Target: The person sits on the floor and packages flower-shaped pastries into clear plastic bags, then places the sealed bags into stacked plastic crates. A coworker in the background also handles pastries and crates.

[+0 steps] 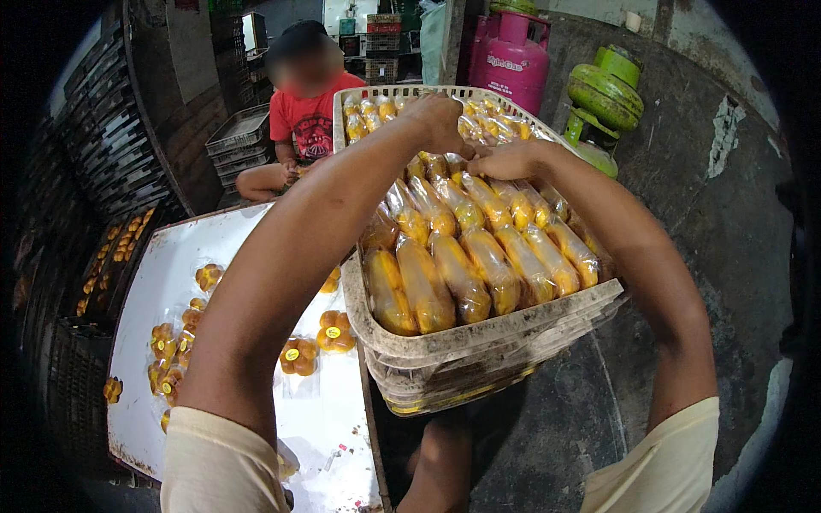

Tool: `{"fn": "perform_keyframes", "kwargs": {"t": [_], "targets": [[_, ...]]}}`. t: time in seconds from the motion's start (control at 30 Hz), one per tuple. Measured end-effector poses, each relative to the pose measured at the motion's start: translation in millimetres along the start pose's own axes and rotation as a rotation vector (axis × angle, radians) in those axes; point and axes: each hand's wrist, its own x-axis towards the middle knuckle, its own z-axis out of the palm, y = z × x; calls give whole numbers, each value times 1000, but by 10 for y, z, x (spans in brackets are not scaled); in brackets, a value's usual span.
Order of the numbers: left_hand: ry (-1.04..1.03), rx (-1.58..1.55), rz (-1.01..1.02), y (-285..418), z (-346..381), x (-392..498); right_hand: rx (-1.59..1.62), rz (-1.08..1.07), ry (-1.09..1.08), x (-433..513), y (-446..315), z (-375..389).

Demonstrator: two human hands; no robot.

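Note:
A pale plastic crate (pixel 410 346), dirty along its rim, stands full of long yellow-brown breads in clear bags (pixel 471 276). These lie side by side in rows. My left hand (pixel 436 118) is curled over the bagged breads toward the crate's far half; its fingertips are mostly hidden. Just right of it and nearer me, my right hand (pixel 510 160) rests on the bagged breads, palm down, fingers pointing left. Whether either hand grips a bag cannot be seen. Smaller bagged breads (pixel 365 118) fill the crate's far end.
Left of the crate is a white-topped table (pixel 333 442) with bagged round buns (pixel 298 356), some with yellow stickers. A person in a red shirt (pixel 314 115) sits beyond it. Pink (pixel 510 61) and green gas cylinders (pixel 606 96) stand at the back right. Stacked crates (pixel 240 141) stand behind the table.

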Motion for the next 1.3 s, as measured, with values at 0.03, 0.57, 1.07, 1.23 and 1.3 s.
{"fn": "perform_keyframes", "kwargs": {"t": [0.03,0.57,1.07,1.23,1.3], "targets": [[41,-19,13,10,5,5,57,-11,-47,-25,28,-73],[-489,-161,168,277,-229,-232,70,279,36,-196,488,-110],[37,-578,-413,653,-1100,-5530,97,287,3,-21,474,122],[125,-748,-754,754,-634,-6799,260,336,-210,-189,96,-166],[194,-830,-816,791,-488,-7105,69,315,-261,-330,-328,-289]]}}
